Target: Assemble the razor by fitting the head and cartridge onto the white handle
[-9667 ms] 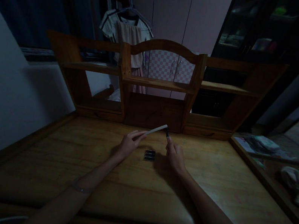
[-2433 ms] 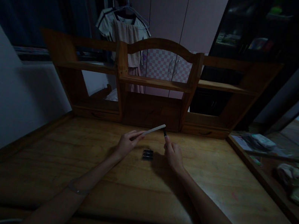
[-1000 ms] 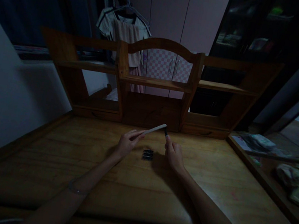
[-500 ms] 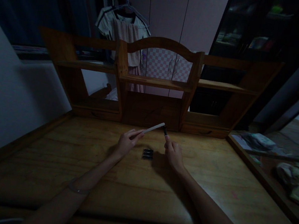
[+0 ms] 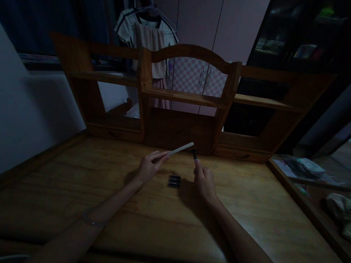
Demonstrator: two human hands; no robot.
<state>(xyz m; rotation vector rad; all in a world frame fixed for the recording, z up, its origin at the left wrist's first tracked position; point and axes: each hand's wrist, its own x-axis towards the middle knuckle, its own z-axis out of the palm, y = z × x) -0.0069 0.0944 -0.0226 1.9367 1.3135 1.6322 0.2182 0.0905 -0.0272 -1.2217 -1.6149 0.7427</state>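
My left hand (image 5: 148, 168) is closed on the near end of a slim white stick (image 5: 180, 149), which slants up and to the right above the wooden desk (image 5: 147, 216). My right hand (image 5: 204, 182) pinches a small dark piece (image 5: 194, 153) whose tip sits just right of the stick's far end, a small gap apart. Between the two hands a small black block (image 5: 174, 181) lies flat on the desk. A thin bracelet (image 5: 90, 220) is on my left wrist.
A wooden hutch with open shelves (image 5: 184, 98) stands along the desk's far edge. A pale wall panel (image 5: 12, 122) borders the left. To the right lie cloths and papers (image 5: 347, 212) on a lower surface. Clothes hang on a hanger (image 5: 148, 32) behind.
The dark piece in my right hand has drawn slightly away from the stick's end. Both hands otherwise stay in place.
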